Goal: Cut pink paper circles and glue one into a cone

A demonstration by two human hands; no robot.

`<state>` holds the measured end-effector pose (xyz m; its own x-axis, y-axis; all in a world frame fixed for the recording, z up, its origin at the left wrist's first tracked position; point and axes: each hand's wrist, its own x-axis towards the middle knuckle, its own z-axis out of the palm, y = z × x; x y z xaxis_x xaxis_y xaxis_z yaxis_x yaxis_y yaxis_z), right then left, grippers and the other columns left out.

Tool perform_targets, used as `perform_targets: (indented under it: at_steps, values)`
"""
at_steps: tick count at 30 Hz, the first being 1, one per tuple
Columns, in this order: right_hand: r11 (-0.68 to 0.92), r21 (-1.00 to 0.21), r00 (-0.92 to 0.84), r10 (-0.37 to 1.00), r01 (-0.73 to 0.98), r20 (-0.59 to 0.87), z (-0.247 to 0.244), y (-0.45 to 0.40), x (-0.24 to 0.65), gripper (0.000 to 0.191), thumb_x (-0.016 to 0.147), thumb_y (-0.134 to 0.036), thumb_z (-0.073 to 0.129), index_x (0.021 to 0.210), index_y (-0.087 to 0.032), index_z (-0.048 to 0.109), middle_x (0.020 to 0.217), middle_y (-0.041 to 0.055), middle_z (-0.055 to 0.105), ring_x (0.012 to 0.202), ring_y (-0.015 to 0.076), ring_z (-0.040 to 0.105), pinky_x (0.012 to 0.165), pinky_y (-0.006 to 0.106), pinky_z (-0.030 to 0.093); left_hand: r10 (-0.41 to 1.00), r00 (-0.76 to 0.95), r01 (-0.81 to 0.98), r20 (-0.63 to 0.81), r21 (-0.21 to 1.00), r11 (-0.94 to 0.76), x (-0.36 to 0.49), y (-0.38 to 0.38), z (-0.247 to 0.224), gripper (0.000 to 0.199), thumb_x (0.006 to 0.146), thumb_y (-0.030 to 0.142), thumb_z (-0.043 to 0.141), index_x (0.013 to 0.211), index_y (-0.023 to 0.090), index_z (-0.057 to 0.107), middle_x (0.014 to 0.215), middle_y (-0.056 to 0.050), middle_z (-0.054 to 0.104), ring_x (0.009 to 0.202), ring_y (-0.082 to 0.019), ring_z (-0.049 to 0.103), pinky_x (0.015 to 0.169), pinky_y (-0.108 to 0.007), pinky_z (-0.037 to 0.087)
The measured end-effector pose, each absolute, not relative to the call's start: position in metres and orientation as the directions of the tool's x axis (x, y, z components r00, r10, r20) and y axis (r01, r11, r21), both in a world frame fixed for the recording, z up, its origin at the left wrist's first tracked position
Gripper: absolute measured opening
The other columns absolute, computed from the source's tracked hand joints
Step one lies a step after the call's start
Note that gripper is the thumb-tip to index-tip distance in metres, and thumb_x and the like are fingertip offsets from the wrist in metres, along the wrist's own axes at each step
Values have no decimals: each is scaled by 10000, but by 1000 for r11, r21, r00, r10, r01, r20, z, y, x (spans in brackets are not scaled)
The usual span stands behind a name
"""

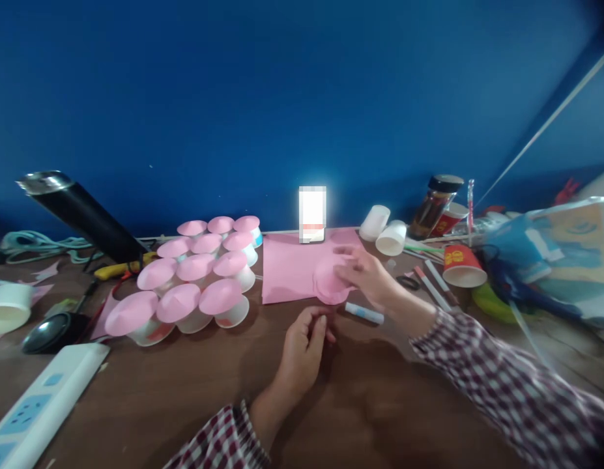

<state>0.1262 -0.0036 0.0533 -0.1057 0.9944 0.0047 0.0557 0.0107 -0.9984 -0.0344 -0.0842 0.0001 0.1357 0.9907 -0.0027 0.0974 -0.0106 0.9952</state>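
Note:
My right hand (367, 273) is over a small pile of pink paper circles (331, 280), with its fingers bent and pinched at the edge of the top one. The pile lies on a pink paper sheet (287, 267). Nearer to me, my left hand (304, 345) rests low over the table, fingers curled in and thumb against them, with nothing visible in it. A capped glue stick or marker (364, 312) lies below my right wrist. To the left, several paper cups (236, 312) stand in rows, each topped with a pink paper cone (221, 296).
Behind the sheet leans a lit phone (312, 212). White cups (391, 238), a dark bottle (436, 205), pens (433, 290) and a red cup (462, 266) are at right. A black flask (86, 215) and a power strip (50, 397) are at left.

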Motion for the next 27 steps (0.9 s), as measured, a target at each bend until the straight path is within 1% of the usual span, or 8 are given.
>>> perform_targets:
  at_steps: [2, 7, 9, 12, 16, 19, 22, 27]
  values:
    - [46, -983, -184, 983, 176, 13, 53, 21, 114, 374, 763, -250, 696, 1111, -171, 582, 878, 54, 642, 733, 170, 612, 602, 294, 525, 988, 155, 111, 1, 994, -18, -34, -84, 1, 274, 903, 391, 442, 887, 165, 597, 580, 17, 566, 561, -125, 532, 581, -240, 408]
    - [252, -821, -366, 929, 512, 57, 39, 74, 74, 364, 804, -297, 661, 1117, -129, 581, 1136, 142, 612, 995, 235, 606, 791, 347, 520, 981, 193, 94, 17, 995, -36, -34, -84, -1, 254, 896, 374, 459, 849, 166, 596, 559, 26, 541, 560, -125, 529, 599, -241, 407]
    - [287, -800, -386, 919, 526, 76, 33, 90, 60, 395, 825, -281, 640, 1175, -123, 547, 1214, 150, 588, 1076, 227, 581, 866, 336, 496, 979, 202, 87, 17, 996, -35, -33, -84, -2, 243, 894, 365, 460, 864, 166, 597, 577, 22, 544, 570, -127, 534, 593, -239, 407]
    - [320, -765, -412, 908, 559, 79, 26, 107, 46, 440, 840, -301, 624, 1220, -108, 514, 1260, 165, 567, 1109, 228, 568, 895, 331, 482, 975, 222, 83, 13, 996, -32, -33, -84, -3, 223, 889, 340, 460, 879, 165, 598, 612, 14, 554, 579, -126, 534, 583, -234, 408]
    - [367, -671, -421, 903, 645, 88, 23, 115, 41, 541, 780, -281, 686, 1253, -98, 498, 1264, 198, 561, 1119, 318, 553, 941, 445, 426, 971, 237, 90, -22, 996, 0, -32, -84, -2, 206, 881, 317, 458, 901, 166, 597, 612, 14, 549, 577, -128, 527, 576, -233, 409]
    - [392, -606, -414, 903, 692, 111, 28, 110, 46, 550, 800, -265, 657, 1293, -106, 470, 1281, 215, 543, 1138, 361, 531, 945, 499, 391, 970, 242, 99, -16, 995, -8, -32, -84, -1, 222, 890, 318, 438, 920, 171, 602, 597, 17, 546, 578, -131, 527, 592, -237, 412]
    - [409, -577, -424, 898, 707, 116, 37, 99, 56, 482, 868, -283, 582, 1312, -136, 463, 1287, 185, 554, 1148, 314, 535, 933, 440, 417, 968, 251, 115, 5, 993, -35, -32, -84, -2, 235, 899, 325, 427, 894, 175, 607, 578, 23, 538, 571, -129, 518, 607, -238, 403]
    - [431, -565, -470, 878, 703, 85, 48, 70, 87, 355, 873, -314, 584, 1192, -157, 586, 1166, 131, 652, 1033, 253, 616, 858, 362, 475, 962, 270, 132, 33, 989, -71, -33, -84, -3, 265, 901, 352, 440, 777, 176, 595, 552, 25, 528, 560, -123, 504, 615, -236, 385]
